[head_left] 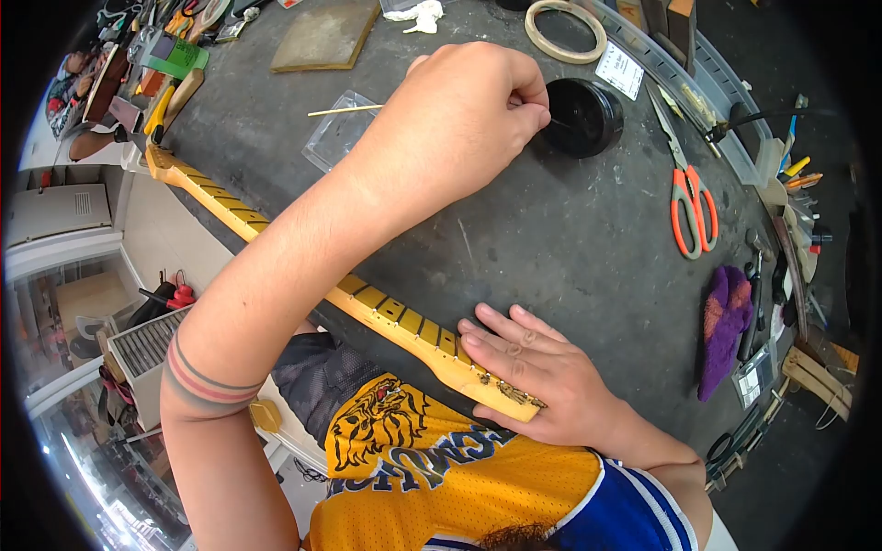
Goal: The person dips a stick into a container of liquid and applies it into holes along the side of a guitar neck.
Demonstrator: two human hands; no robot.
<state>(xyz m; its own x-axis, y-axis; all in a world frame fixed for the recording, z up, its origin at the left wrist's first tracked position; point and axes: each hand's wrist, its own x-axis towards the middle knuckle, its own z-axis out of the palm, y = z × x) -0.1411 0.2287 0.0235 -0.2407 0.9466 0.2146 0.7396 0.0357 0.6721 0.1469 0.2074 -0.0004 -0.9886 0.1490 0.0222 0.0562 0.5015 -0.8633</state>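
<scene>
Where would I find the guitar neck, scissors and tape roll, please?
Guitar neck (pixel 408 321), head view: on the fretboard.
Scissors (pixel 680 164), head view: where blades meet handles.
Tape roll (pixel 567 55), head view: ring's lower edge.

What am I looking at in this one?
A person is at a dark table, handling a guitar neck. Their right hand lies at one end of the neck, its fingers spread. Their left hand is out beside a black jar, fingers pinched together; whether they hold anything is hard to tell. Scissors lie to the right of the jar.
</scene>
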